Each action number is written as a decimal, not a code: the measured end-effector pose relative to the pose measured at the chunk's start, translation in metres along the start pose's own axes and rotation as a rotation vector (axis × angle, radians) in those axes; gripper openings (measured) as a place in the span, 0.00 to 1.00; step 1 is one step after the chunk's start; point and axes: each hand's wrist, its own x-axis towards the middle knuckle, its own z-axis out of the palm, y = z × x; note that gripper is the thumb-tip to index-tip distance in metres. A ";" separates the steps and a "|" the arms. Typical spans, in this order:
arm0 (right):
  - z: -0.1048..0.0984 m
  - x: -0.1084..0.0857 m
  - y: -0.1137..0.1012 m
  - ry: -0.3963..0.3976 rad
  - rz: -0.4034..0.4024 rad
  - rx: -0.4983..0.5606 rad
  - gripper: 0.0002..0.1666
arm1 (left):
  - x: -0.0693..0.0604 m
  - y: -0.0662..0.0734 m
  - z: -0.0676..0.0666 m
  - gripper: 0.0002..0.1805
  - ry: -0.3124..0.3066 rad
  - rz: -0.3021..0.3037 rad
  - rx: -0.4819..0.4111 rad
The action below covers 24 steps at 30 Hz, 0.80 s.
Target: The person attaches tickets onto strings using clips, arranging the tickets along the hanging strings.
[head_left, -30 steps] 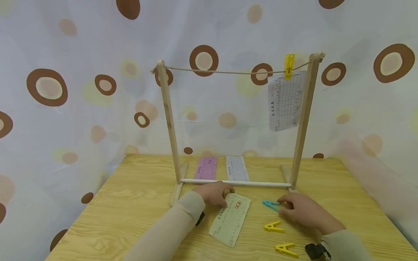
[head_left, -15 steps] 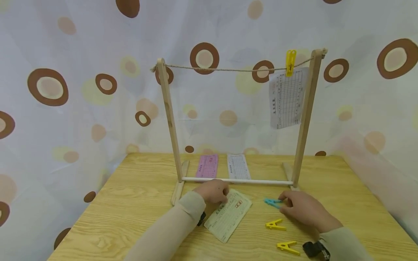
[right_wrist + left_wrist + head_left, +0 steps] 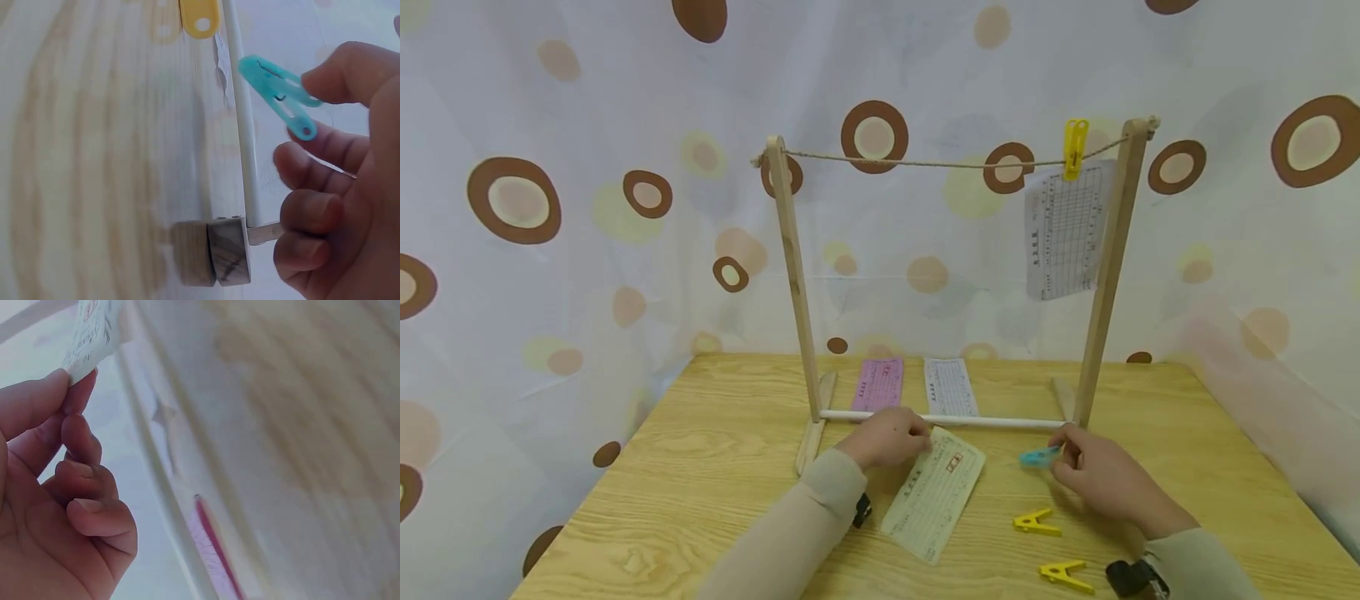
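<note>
Pinching thin, matt green paper in the left hand; gripping a smooth, faintly glossy blue plastic clothespin in the right hand. Seeing smooth yellow plastic clips on the near side of the right hand, and matt pink paper and matt white paper beyond the left hand. Noting a smooth, wood-grained counter beneath both hands. Looking beyond them at bare, matt wooden posts, a smooth white rod of unclear material and, higher up, rough fibre rope.

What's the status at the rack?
Left hand pinching pale-green slip. Right hand pinching blue clothespin. Rope occupied at right end by yellow clothespin, white sheet.
</note>
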 end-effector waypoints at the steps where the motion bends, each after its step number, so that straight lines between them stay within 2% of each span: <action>1: -0.001 0.000 0.000 0.014 0.007 0.011 0.13 | 0.000 0.000 -0.001 0.09 0.019 0.001 -0.028; 3: -0.003 0.001 0.000 0.045 0.005 0.027 0.13 | -0.001 0.001 -0.003 0.09 0.062 0.011 -0.075; 9: -0.001 0.001 -0.002 0.139 -0.030 0.055 0.15 | -0.006 -0.002 -0.003 0.07 0.151 0.105 -0.140; 14: 0.007 0.004 -0.004 0.156 -0.051 0.097 0.19 | -0.020 -0.008 -0.003 0.08 0.236 0.091 -0.207; 19: 0.002 0.000 -0.004 0.198 -0.057 0.039 0.20 | -0.020 -0.005 -0.003 0.10 0.275 0.109 -0.275; 24: -0.012 -0.005 -0.010 0.268 -0.126 -0.025 0.17 | -0.015 0.004 -0.007 0.10 0.324 0.132 -0.291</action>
